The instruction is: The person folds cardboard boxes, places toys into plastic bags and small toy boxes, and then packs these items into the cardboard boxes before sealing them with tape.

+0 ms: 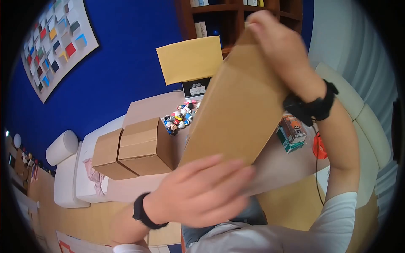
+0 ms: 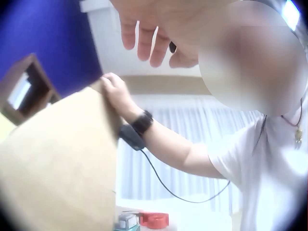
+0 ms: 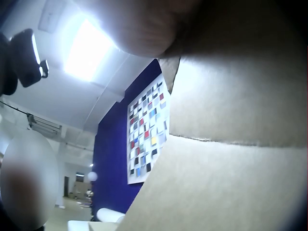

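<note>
A brown cardboard box is held up, tilted, in front of the person. The right hand grips its upper end, with the thumb and fingers over the edge. In the left wrist view the same right hand holds the top corner of the box. A flap seam runs across the box in the right wrist view. The left hand is blurred and overlaps the lower end of the box in the head view. From its own wrist camera, the left hand shows loosely extended fingers with nothing in them.
Two closed cardboard boxes stand at the left of the table. Several small toy figures lie behind the held box, near a yellow panel. Boxed figures and a red item sit at the right. A cable hangs by the right arm.
</note>
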Demonstrator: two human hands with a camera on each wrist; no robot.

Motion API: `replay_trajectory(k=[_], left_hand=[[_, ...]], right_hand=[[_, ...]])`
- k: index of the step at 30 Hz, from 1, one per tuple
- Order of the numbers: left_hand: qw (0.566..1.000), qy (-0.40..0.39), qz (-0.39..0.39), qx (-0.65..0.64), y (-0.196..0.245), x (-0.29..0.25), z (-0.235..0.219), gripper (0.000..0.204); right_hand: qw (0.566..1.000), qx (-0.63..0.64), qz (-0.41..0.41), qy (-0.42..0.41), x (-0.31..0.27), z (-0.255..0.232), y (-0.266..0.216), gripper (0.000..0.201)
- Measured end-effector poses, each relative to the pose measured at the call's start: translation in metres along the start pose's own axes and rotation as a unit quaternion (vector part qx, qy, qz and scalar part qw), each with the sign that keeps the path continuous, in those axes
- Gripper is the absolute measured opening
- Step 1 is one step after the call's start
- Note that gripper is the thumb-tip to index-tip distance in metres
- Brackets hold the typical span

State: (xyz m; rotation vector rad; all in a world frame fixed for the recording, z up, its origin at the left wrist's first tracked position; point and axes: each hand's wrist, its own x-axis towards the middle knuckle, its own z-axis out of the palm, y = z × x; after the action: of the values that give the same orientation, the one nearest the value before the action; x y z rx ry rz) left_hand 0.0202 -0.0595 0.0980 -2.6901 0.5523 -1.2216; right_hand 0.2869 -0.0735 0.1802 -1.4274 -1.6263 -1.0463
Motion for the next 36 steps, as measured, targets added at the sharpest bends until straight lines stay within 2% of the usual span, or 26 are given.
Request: replay_trajectory(k=[2, 5, 7, 10, 12, 13, 16, 19, 22, 23, 24, 26, 29, 30, 32, 34, 35, 36], left_hand=[[0.993, -0.084, 0.057, 0.057, -0.010, 0.029, 0.013, 0.016], [0.964, -0.251, 0.016, 0.083, -0.031, 0.048, 0.009, 0.024], [0.958, -0.248, 0.018, 0.145, -0.030, 0.046, 0.004, 0.028], [0.951, -0.241, -0.008, 0.193, -0.033, 0.037, -0.004, 0.034], [0.946, -0.225, -0.027, 0.231, -0.035, 0.031, -0.005, 0.037], [0.928, -0.263, -0.002, 0.264, -0.037, 0.031, -0.010, 0.041], [0.935, -0.232, 0.003, 0.268, -0.036, 0.032, -0.006, 0.035], [0.946, -0.274, -0.007, 0.175, -0.029, 0.037, -0.009, 0.025], [0.959, -0.241, 0.038, 0.142, -0.024, 0.028, -0.007, 0.016], [0.960, -0.229, 0.039, 0.157, -0.021, 0.022, -0.007, 0.021], [0.961, -0.218, 0.034, 0.167, -0.015, 0.018, -0.009, 0.021], [0.963, -0.195, 0.022, 0.186, -0.001, 0.008, -0.012, 0.022], [0.967, -0.171, 0.010, 0.189, 0.021, -0.005, -0.014, 0.020], [0.969, -0.165, 0.009, 0.182, 0.028, -0.008, -0.014, 0.018], [0.971, -0.164, 0.025, 0.169, 0.041, -0.016, -0.011, 0.014], [0.977, -0.134, 0.027, 0.165, 0.050, -0.018, -0.002, 0.012], [0.974, -0.145, 0.033, 0.171, 0.055, -0.018, 0.000, 0.010], [0.976, -0.153, 0.026, 0.155, 0.057, -0.016, 0.001, 0.008]], right_hand=[[0.997, 0.003, -0.039, -0.060, 0.003, 0.016, -0.040, 0.012], [0.980, 0.114, -0.098, -0.131, 0.004, 0.029, -0.079, 0.011], [0.965, 0.150, -0.106, -0.187, 0.008, 0.031, -0.089, 0.014], [0.902, 0.299, 0.067, -0.305, 0.015, 0.024, -0.097, 0.016], [0.887, 0.319, 0.042, -0.331, 0.016, 0.026, -0.099, 0.017], [0.879, 0.329, 0.029, -0.343, 0.017, 0.026, -0.100, 0.018], [0.893, 0.268, -0.065, -0.356, 0.022, 0.015, -0.103, 0.018], [0.852, 0.363, -0.050, -0.374, 0.014, 0.011, -0.104, 0.017], [0.843, 0.418, 0.039, -0.337, -0.008, 0.004, -0.105, 0.016], [0.868, 0.403, 0.052, -0.286, -0.019, 0.004, -0.099, 0.017], [0.928, 0.322, -0.011, -0.187, -0.034, 0.007, -0.088, 0.022], [0.970, 0.159, 0.007, -0.184, -0.058, -0.001, -0.073, 0.048], [0.916, 0.247, 0.169, -0.268, -0.116, 0.020, -0.064, 0.082], [0.858, 0.339, 0.234, -0.306, -0.126, 0.023, -0.069, 0.089], [0.697, 0.502, 0.353, -0.371, -0.145, 0.028, -0.080, 0.103], [0.657, 0.546, 0.363, -0.373, -0.159, 0.035, -0.087, 0.104], [0.636, 0.566, 0.367, -0.374, -0.163, 0.038, -0.090, 0.104], [0.675, 0.546, 0.324, -0.376, -0.162, 0.035, -0.094, 0.101]])
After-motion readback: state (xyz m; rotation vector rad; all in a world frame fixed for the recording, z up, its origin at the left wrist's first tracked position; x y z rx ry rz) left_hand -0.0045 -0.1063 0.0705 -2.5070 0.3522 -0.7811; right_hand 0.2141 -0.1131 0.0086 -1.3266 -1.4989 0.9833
